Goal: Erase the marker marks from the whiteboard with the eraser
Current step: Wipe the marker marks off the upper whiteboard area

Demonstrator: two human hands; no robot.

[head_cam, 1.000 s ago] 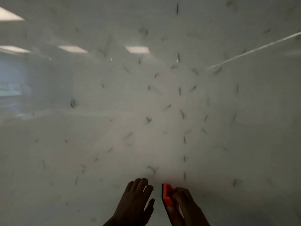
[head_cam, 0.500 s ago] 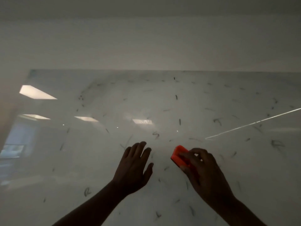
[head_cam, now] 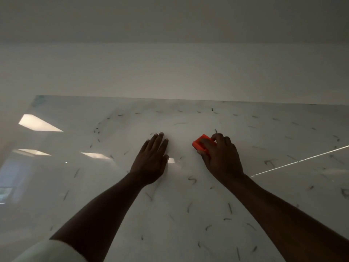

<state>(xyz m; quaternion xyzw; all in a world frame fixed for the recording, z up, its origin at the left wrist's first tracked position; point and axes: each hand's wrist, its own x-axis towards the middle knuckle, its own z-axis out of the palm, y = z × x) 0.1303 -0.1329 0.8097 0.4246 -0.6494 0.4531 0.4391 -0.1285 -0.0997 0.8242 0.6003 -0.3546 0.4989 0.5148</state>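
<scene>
At the far left of the board, ceiling lights are mirrored in the glossy surface as pale rectangles; a white sleeve shows at the near left corner; short dark marks are scattered over most of the board, thinner around its middle. Left of centre, the left hand lies flat against the board, fingers straight and close together, pointing far, holding nothing; just beside it to the right, apart from it, the orange eraser is pressed to the board near its upper edge; the right hand grips the eraser from the right, fingers curled over its back and thumb under its near side, so only its left end shows. A curved mark sits just beyond the right fingertips; an S-like mark lies near, between the two forearms. Further right, a thin bright line slants across the board; fainter marks spread to the right edge. Above the board runs plain wall.
</scene>
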